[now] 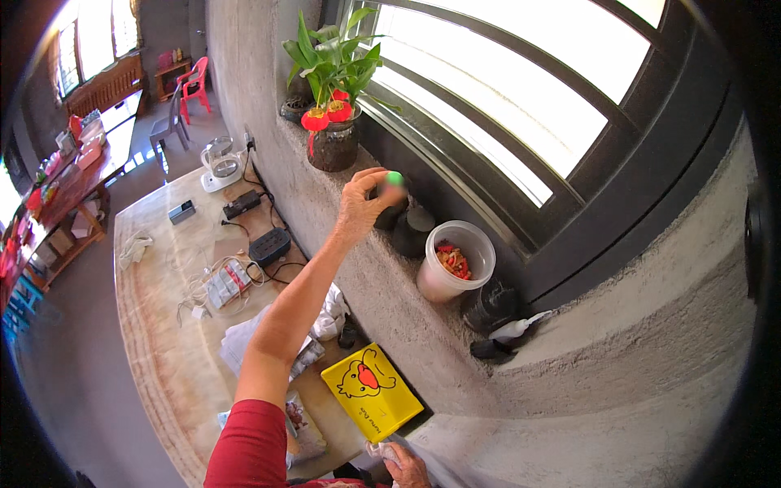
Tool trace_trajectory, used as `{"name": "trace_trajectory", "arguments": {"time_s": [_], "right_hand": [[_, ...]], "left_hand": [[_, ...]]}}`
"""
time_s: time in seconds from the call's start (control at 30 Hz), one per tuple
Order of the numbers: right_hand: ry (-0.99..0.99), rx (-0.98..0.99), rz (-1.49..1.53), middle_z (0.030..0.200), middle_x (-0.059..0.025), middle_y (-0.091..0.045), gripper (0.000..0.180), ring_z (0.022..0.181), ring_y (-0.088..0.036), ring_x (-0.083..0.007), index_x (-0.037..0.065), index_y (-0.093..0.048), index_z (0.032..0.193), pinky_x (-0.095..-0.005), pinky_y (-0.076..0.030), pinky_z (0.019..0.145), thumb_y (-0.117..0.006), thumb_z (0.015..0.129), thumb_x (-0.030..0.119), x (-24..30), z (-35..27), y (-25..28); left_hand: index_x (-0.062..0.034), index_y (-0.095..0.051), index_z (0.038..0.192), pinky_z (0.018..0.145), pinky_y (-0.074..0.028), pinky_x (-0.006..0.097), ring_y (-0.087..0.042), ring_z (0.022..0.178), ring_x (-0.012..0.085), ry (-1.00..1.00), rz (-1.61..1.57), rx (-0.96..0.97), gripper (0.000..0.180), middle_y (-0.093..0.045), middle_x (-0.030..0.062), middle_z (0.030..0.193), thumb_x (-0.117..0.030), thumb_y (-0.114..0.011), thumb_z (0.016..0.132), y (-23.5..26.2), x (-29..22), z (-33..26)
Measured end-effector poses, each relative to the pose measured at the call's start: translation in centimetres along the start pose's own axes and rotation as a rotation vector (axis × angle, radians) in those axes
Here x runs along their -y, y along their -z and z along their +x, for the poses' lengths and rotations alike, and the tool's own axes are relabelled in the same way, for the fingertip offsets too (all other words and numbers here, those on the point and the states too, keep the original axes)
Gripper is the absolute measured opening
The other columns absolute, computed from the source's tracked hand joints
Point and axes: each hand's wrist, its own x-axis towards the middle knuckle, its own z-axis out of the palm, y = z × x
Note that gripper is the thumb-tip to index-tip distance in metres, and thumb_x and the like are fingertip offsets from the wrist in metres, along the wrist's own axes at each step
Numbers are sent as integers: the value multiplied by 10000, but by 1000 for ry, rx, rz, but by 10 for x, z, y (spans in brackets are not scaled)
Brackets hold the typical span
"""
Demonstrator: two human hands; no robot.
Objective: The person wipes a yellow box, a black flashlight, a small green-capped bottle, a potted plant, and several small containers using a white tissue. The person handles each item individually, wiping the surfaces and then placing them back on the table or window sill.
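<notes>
Up at the window sill (390,264), my left hand (364,203) is closed round a small green-topped thing (394,177). Its lower part is blurred and partly behind my fingers, so its kind is unclear. Just beside that hand stand dark jars (414,230), and a potted plant (333,146) with red lantern ornaments is a little farther off. At the lower edge, my right hand (409,469) grips a crumpled white cloth (382,450). Near it lies a yellow box (372,391) with a cartoon duck on it.
A clear plastic tub (443,285) with red and tan bits stands on the sill, near a black jar (490,307) and white squeeze bottle (521,325). The table (150,325) holds a glass kettle (221,163), power strip (270,246), cords and papers. Chairs (194,85) stand beyond.
</notes>
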Motion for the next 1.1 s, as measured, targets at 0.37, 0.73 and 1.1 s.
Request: {"name": "trace_trajectory", "arguments": {"time_s": [0.37,0.73,1.1], "right_hand": [[167,-19,222,973,-154,-625,405,764,-633,-252,32,-509,1169,-342,-522,628,-586,856,277,19,18,13],[338,-597,469,908,-88,-549,223,766,-537,-152,-21,-598,1032,-252,-435,650,-574,814,17,224,101,88],[-88,-152,1327,794,9,-592,194,662,-530,-26,25,-606,1027,-190,-448,530,-532,902,153,271,74,22]], "left_hand": [[-17,-580,1068,674,-465,185,-547,753,48,254,-336,-149,354,-595,-7,860,36,-692,736,29,-63,-147],[2,-578,980,729,-488,260,-600,803,146,165,-191,33,301,-615,63,900,81,-666,704,96,-165,-286],[1,-607,939,687,-494,249,-599,770,108,276,-338,89,244,-634,44,863,-7,-724,725,180,-204,-342]]}}
